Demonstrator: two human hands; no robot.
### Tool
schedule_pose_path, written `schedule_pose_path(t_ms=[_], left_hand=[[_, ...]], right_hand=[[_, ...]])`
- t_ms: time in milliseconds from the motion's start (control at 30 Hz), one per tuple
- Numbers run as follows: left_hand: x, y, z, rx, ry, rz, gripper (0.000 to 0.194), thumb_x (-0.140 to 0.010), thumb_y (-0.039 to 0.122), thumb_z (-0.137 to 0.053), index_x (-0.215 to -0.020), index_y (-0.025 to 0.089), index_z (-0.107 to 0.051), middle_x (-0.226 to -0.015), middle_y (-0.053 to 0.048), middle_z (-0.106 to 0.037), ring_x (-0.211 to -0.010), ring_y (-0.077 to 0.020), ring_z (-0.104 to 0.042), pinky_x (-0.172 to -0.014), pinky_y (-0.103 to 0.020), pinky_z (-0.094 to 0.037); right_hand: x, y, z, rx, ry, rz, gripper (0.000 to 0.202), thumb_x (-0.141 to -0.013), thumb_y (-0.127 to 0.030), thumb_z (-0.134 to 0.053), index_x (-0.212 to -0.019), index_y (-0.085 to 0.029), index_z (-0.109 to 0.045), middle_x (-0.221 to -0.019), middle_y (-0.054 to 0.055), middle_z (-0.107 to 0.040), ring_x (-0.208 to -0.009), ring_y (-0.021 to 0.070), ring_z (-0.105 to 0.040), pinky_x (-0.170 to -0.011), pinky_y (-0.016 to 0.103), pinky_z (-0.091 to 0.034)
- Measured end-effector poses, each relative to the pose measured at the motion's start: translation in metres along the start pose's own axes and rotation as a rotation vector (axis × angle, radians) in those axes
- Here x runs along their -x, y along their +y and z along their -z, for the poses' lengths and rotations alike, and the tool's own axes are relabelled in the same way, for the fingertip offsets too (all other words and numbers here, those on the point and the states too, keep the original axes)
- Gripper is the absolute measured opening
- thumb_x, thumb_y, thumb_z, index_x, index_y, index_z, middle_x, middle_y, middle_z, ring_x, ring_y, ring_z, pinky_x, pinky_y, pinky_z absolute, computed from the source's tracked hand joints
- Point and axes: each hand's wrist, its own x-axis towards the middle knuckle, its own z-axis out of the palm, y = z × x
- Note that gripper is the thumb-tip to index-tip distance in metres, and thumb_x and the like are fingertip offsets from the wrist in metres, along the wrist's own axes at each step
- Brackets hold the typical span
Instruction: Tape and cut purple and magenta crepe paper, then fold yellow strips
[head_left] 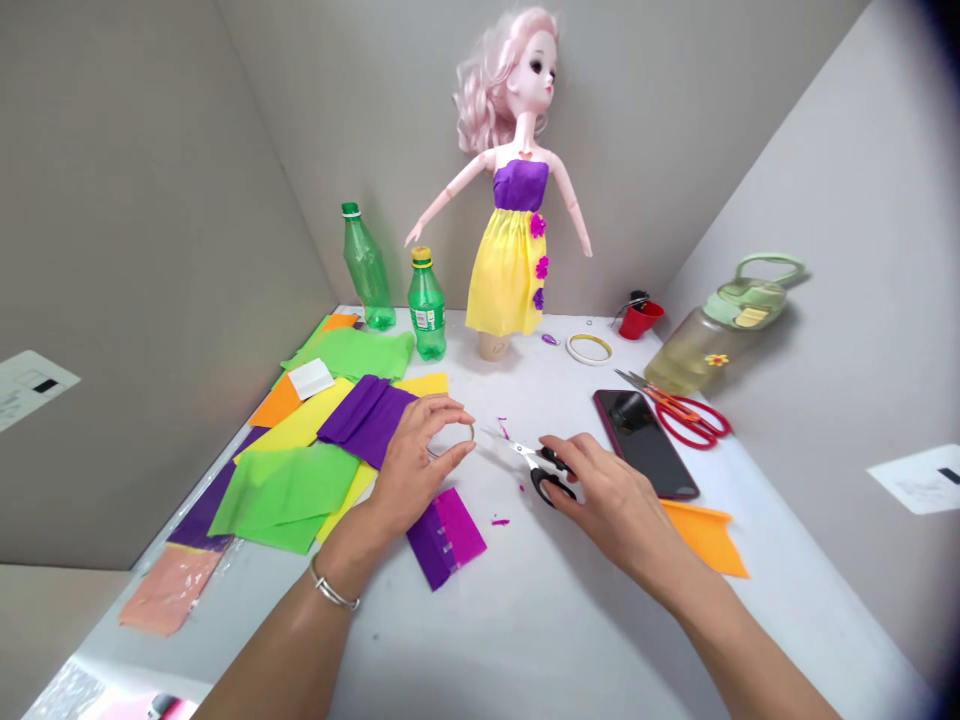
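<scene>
At centre frame, our left hand (411,462) pinches a thin circular band (473,433), probably a roll of clear tape, between thumb and fingers, while our right hand (611,492) grips small black-handled metal scissors (531,458) at centre right. At lower centre we see a rectangular purple-and-magenta sheet (463,522); a pink-haired doll in a yellow skirt (508,270) stands at top centre.

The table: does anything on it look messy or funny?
A little: tiny magenta scraps lie loose near the black-handled scissors in the right hand, like litter. The coloured sheets at the left overlap at uneven angles, so they look untidy.
</scene>
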Motion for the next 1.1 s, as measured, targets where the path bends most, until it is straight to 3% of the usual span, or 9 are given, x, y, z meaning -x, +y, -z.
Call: schedule_pose_path(t_ms=[133,300,500,667,800,867,967,1100], left_hand=[[0.003,-0.002,-0.007,-0.080,-0.005,-0.108,0.020,-0.090,0.026,-0.065,-0.110,0.024,-0.067,-0.129,-0.007,-0.058,-0.138,-0.0265,-0.037,-0.115,-0.048,-0.030],[0.003,-0.003,-0.009,-0.190,-0.063,-0.157,0.020,-0.090,0.028,-0.064,-0.110,0.025,-0.069,-0.133,-0.007,-0.058,-0.142,-0.0289,-0.032,-0.117,-0.053,-0.028],[0.003,0.001,-0.009,-0.359,-0.074,-0.321,0.011,-0.092,0.024,-0.062,-0.091,0.026,-0.073,-0.130,-0.004,-0.062,-0.142,-0.0305,-0.032,-0.117,-0.059,-0.023],[0.001,0.001,-0.006,-0.414,-0.063,-0.376,0.014,-0.093,0.023,-0.059,-0.092,0.027,-0.072,-0.129,-0.003,-0.064,-0.142,-0.0285,-0.034,-0.117,-0.057,-0.023],[0.000,-0.001,-0.004,-0.358,-0.045,-0.282,0.014,-0.092,0.020,-0.059,-0.092,0.027,-0.070,-0.130,-0.003,-0.063,-0.143,-0.0278,-0.033,-0.118,-0.057,-0.021],[0.001,-0.001,-0.005,-0.304,-0.007,-0.173,0.005,-0.089,0.024,-0.064,-0.088,0.025,-0.069,-0.129,-0.005,-0.062,-0.142,-0.0294,-0.033,-0.118,-0.058,-0.020],[0.002,0.000,-0.009,-0.208,0.040,0.001,0.007,-0.086,0.030,-0.069,-0.086,0.023,-0.068,-0.130,-0.006,-0.061,-0.142,-0.0306,-0.032,-0.118,-0.057,-0.019],[0.002,0.003,-0.014,-0.013,0.003,0.172,0.008,-0.084,0.030,-0.070,-0.088,0.023,-0.070,-0.135,-0.006,-0.059,-0.144,-0.0291,-0.031,-0.119,-0.055,-0.022]], right_hand=[[0.001,-0.010,0.001,0.066,0.137,0.139,0.047,-0.084,-0.023,-0.069,-0.128,-0.018,-0.054,-0.102,0.008,-0.063,-0.077,0.0229,-0.059,-0.070,0.035,-0.045],[0.000,-0.020,0.004,0.082,0.223,0.256,0.037,-0.089,-0.017,-0.060,-0.125,-0.013,-0.057,-0.099,0.011,-0.063,-0.084,0.0241,-0.060,-0.076,0.037,-0.041],[0.000,-0.026,0.004,0.024,0.195,0.283,0.036,-0.089,-0.015,-0.057,-0.125,-0.013,-0.057,-0.098,0.010,-0.063,-0.084,0.0230,-0.059,-0.076,0.036,-0.039],[0.001,-0.024,0.005,-0.003,0.148,0.255,0.036,-0.089,-0.017,-0.058,-0.125,-0.013,-0.056,-0.100,0.010,-0.063,-0.086,0.0231,-0.059,-0.078,0.036,-0.039],[0.001,-0.022,0.005,0.034,0.159,0.240,0.034,-0.091,-0.017,-0.056,-0.125,-0.013,-0.057,-0.100,0.011,-0.063,-0.088,0.0236,-0.060,-0.081,0.038,-0.038],[0.001,-0.022,0.005,0.071,0.195,0.237,0.033,-0.091,-0.016,-0.055,-0.124,-0.013,-0.058,-0.100,0.011,-0.064,-0.088,0.0241,-0.061,-0.084,0.040,-0.037],[0.001,-0.025,0.006,0.116,0.256,0.225,0.034,-0.091,-0.016,-0.055,-0.125,-0.012,-0.058,-0.101,0.012,-0.065,-0.089,0.0240,-0.062,-0.088,0.044,-0.035],[0.000,-0.031,0.008,0.119,0.299,0.233,0.036,-0.092,-0.013,-0.054,-0.127,-0.012,-0.056,-0.102,0.013,-0.065,-0.091,0.0219,-0.063,-0.096,0.047,-0.033]])
